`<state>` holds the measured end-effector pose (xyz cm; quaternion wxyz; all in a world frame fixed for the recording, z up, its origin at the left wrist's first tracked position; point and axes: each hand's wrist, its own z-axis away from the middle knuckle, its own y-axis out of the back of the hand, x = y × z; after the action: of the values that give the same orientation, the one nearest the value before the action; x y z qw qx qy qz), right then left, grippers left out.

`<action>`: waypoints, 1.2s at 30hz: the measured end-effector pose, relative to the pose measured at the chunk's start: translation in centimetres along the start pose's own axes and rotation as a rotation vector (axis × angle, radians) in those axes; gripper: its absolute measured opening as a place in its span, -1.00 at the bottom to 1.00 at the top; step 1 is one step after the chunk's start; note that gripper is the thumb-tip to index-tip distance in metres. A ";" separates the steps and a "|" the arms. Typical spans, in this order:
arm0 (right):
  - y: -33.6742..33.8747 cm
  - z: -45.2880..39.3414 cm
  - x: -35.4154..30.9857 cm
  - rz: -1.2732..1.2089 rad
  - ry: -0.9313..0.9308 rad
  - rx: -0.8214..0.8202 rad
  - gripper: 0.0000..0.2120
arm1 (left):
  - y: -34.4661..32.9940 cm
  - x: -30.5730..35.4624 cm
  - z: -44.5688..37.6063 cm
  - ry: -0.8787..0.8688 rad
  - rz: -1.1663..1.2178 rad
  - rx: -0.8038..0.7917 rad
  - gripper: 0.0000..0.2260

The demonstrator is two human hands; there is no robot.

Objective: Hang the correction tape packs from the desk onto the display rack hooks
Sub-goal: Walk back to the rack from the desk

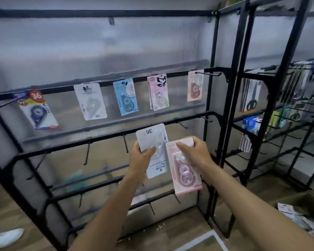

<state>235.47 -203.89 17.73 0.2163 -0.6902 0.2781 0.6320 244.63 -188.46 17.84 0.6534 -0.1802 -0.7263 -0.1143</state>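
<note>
My left hand (pixel 140 156) grips a white correction tape pack (pixel 152 140), turned upside down so its "36" reads inverted. My right hand (pixel 194 152) pinches the top of a pink correction tape pack (pixel 186 178) beside it. Both packs are held in front of the second bar of the black display rack (pixel 116 136), whose hooks (pixel 125 144) stand bare. On the bar above hang several packs: a blue-and-red one (pixel 38 113), a white one (pixel 91 102), a light blue one (pixel 125 96), a pink-and-white one (pixel 158 92) and a peach one (pixel 195 86).
A second black rack (pixel 252 98) to the right carries scissors and other hung stationery. A cardboard box (pixel 301 209) with packs sits at the lower right. A white shoe (pixel 4 238) shows on the wooden floor at the lower left.
</note>
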 end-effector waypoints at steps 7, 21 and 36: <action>-5.0 -6.3 -1.1 -0.031 0.042 -0.120 -0.84 | 3.2 2.0 -5.2 -0.087 -0.014 0.168 -0.97; -13.3 -13.5 -3.1 -0.173 0.098 -0.333 -0.85 | 12.2 7.6 -13.6 -0.370 -0.136 0.610 -0.78; -14.3 -18.4 -3.0 -0.181 0.012 -0.498 -0.88 | 14.2 9.8 -18.2 -0.390 -0.247 0.877 -0.72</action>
<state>258.56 -204.74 21.94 0.0939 -0.7480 0.0524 0.6549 266.24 -181.77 28.78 0.5011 0.1808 -0.8308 0.1614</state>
